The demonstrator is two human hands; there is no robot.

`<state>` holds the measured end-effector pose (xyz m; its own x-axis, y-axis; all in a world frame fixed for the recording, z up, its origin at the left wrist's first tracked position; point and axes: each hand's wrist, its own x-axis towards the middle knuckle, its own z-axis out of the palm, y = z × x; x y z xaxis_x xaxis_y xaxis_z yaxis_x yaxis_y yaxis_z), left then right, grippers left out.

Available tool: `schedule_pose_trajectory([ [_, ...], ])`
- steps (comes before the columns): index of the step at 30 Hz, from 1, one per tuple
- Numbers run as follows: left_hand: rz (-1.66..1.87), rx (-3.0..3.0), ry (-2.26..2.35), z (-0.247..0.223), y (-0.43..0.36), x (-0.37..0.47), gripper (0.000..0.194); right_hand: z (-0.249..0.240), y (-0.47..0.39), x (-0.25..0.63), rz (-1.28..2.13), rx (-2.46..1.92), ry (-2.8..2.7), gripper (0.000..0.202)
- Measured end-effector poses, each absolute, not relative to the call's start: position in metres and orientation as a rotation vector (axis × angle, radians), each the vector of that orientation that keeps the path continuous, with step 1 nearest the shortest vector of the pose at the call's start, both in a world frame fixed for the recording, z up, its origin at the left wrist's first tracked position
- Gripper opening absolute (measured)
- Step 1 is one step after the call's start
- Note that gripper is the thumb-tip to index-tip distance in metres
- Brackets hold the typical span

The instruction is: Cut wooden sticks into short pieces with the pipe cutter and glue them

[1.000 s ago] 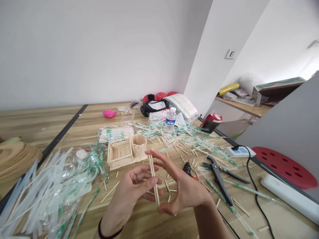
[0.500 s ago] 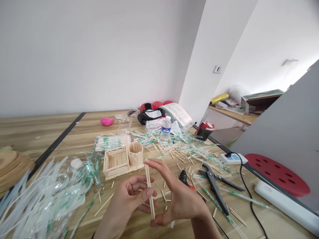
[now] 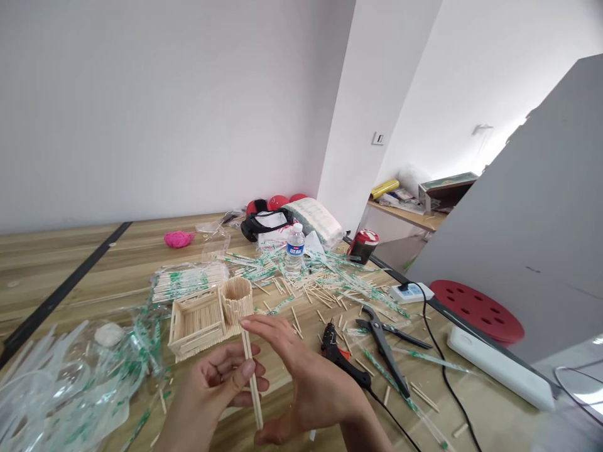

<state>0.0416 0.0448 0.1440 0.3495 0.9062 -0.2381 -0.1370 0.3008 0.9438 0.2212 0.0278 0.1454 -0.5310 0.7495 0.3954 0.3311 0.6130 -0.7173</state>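
Observation:
My left hand point(image 3: 221, 383) is closed, pinching a short bundle of pale wooden sticks point(image 3: 252, 376) between thumb and fingers. The sticks stand nearly upright, side by side. With my right hand point(image 3: 306, 383) I span the same sticks, fingertips at their upper end and thumb at the lower end. Just beyond my hands sits a stick-built piece: a rectangular tray point(image 3: 196, 317) joined to a round cup point(image 3: 238, 298). A black glue gun point(image 3: 336, 351) with an orange trigger lies to the right of my right hand, partly behind the wrist.
Loose cut sticks point(image 3: 315, 289) and green-printed wrappers cover the middle. Black cutters point(image 3: 386, 351) lie at right, near a power strip point(image 3: 412, 292) and cable. A water bottle point(image 3: 295, 251) stands behind. Clear plastic wrappers point(image 3: 61, 389) heap at left, wrapped chopsticks point(image 3: 188, 280) behind them.
The whole scene has shifted left as my head turned right, so more of the glue gun shows. Both hands keep nearly the same hold on the wooden sticks.

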Motion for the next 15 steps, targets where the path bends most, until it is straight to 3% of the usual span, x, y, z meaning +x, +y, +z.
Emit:
schedule_pose_trajectory([
  [4, 0.897, 1.013, 1.029, 0.149, 0.043, 0.035, 0.03, 0.133, 0.04, 0.252, 1.113, -0.869, -2.166, 0.131],
  [6, 0.925, 0.994, 1.065, 0.152, 0.041, 0.031, 0.035, 0.12, 0.061, 0.279, 1.148, -1.164, -2.197, 0.108],
  [8, 0.954, 0.969, 1.094, 0.154, 0.04, 0.029, 0.039, 0.105, 0.092, 0.307, 0.949, -1.634, -2.149, 0.066],
  [10, 0.975, 0.956, 1.101, 0.155, 0.04, 0.027, 0.041, 0.088, 0.124, 0.332, 0.769, -1.866, -2.04, 0.046],
  [15, 0.973, 0.948, 1.1, 0.157, 0.04, 0.025, 0.042, 0.056, 0.173, 0.382, 0.543, -2.206, -1.884, 0.032],
])
